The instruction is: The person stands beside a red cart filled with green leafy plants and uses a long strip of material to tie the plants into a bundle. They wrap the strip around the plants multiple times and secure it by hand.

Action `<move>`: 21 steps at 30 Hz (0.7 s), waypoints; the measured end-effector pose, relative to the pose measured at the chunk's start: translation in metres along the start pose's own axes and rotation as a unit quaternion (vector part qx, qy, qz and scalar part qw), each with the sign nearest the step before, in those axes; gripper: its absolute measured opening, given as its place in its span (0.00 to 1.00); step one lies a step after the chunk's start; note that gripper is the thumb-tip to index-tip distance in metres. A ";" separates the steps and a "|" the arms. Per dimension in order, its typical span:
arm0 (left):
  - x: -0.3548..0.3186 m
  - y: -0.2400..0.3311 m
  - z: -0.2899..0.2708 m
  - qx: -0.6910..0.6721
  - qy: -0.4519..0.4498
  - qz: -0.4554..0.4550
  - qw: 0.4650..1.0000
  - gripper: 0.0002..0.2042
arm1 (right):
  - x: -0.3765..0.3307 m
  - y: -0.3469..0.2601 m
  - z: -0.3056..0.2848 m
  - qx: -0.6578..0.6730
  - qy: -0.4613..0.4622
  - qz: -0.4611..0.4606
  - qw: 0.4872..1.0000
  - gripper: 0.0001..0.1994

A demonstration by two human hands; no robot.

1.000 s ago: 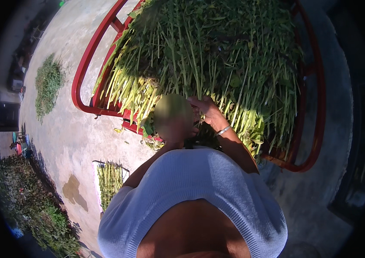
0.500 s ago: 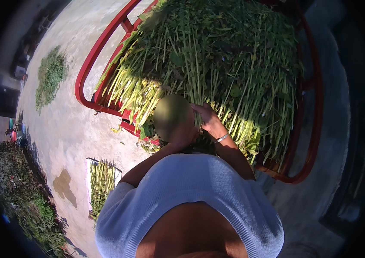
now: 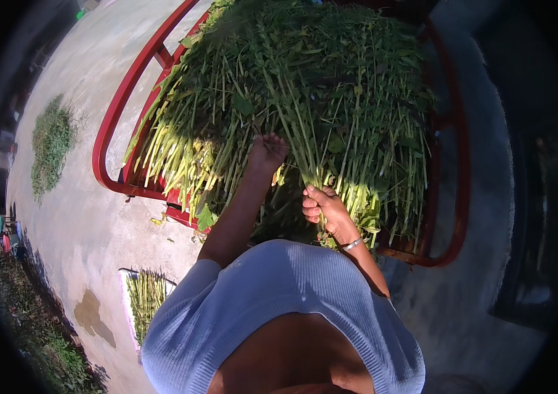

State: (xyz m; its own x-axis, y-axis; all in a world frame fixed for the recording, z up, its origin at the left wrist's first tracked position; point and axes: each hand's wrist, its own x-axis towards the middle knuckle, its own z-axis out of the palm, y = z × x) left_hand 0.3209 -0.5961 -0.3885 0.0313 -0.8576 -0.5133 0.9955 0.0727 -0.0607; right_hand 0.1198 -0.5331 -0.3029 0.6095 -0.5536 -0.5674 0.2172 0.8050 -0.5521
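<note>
A thick layer of cut green plant stalks (image 3: 358, 98) lies on a red metal cart bed (image 3: 105, 141), leafy tops away from me and pale stem ends toward me. My right hand (image 3: 325, 207), with a bracelet at its wrist, is closed round the lower ends of a bunch of plant stalks (image 3: 297, 125) that stretches forward over the pile. To its left, my left hand (image 3: 268, 152) reaches into the shaded middle of the pile. Its fingers are curled in; whatever they may hold is too small to make out.
Curved red rails (image 3: 455, 164) bound the cart on both sides. On the concrete floor at left lie a loose heap of greenery (image 3: 52, 141) and a white-edged mat (image 3: 128, 308) bearing more stalks. Growing plants (image 3: 36, 322) fill the lower left.
My hands, close together before, have moved apart. The left has gone forward into the stalks, while the right is now lower, gripping the bunch near its cut ends. The view has shifted slightly.
</note>
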 end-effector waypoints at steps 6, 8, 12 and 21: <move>-0.032 0.001 -0.026 0.028 -0.080 -0.110 0.990 0.20 | -0.001 0.022 -0.021 -0.157 0.077 -0.048 0.983 0.11; -0.044 0.010 -0.035 0.087 -0.111 -0.126 0.982 0.20 | -0.013 0.024 -0.012 -0.235 0.098 -0.030 0.967 0.12; -0.080 0.013 -0.044 0.257 -0.046 -0.203 0.944 0.18 | -0.014 0.037 -0.047 -0.318 0.123 -0.138 0.930 0.12; -0.099 0.011 -0.048 0.834 -0.187 0.112 0.506 0.45 | -0.079 -0.023 -0.026 -0.548 0.186 -0.292 0.762 0.12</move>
State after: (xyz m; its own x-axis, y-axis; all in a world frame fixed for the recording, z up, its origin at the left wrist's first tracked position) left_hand 0.3245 -0.4858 -0.3793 -0.1363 -0.9820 -0.1310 -0.3570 -0.0746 0.9311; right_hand 0.0468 -0.5137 -0.2612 0.3509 -0.9350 -0.0518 -0.5225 -0.1495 -0.8394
